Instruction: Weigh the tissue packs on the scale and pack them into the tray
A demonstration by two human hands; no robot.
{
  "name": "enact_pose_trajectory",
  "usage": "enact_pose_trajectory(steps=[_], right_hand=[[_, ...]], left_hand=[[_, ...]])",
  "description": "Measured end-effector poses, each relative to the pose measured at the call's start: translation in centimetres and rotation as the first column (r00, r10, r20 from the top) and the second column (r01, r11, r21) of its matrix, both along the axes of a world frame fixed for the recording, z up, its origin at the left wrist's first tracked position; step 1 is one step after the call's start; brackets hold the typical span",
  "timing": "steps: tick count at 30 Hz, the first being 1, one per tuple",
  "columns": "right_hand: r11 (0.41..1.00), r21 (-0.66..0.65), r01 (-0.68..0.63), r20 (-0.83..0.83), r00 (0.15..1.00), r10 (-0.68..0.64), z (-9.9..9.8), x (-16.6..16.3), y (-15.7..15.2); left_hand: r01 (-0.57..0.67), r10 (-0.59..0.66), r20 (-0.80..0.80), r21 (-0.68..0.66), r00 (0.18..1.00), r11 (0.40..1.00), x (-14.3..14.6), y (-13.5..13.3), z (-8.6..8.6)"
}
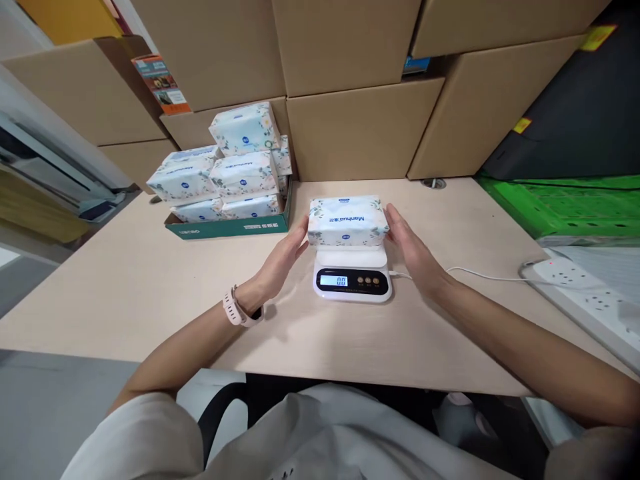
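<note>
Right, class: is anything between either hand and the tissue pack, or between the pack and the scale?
Nothing visible. The left hand and right hand are at the two ends of the tissue pack, which sits directly over the scale.

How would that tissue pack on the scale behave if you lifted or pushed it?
The tissue pack is probably soft and light for its bulk: its wrapper looks puffy with rounded corners. Squeezed by the left hand and right hand flanking it, it may dent. Low and flat on the scale, it should slide, not roll.
</note>
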State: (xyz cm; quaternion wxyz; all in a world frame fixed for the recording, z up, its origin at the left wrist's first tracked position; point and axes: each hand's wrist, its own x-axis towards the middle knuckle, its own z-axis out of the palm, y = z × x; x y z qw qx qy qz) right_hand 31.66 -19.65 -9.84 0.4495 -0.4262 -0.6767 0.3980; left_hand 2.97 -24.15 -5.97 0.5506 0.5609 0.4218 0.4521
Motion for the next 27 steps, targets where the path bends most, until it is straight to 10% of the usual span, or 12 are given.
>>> enact_pose_trajectory(steps=[11,27], right_hand=[[0.931,0.28,0.233,-0.064,0.973,-0.224,-1.5,2.6,-3.8],[0.97,0.158,0.184,-0.02,0.983,-0.183,-1.7,2.6,-4.1]], left_hand=[[-0.117,0.127,0.087,-0.114,0.988,0.987,-0.9,-1.7,-3.0],[-0.089,0.112,0.148,-0.153,0.983,0.984,-0.6,-2.4,-2.6]])
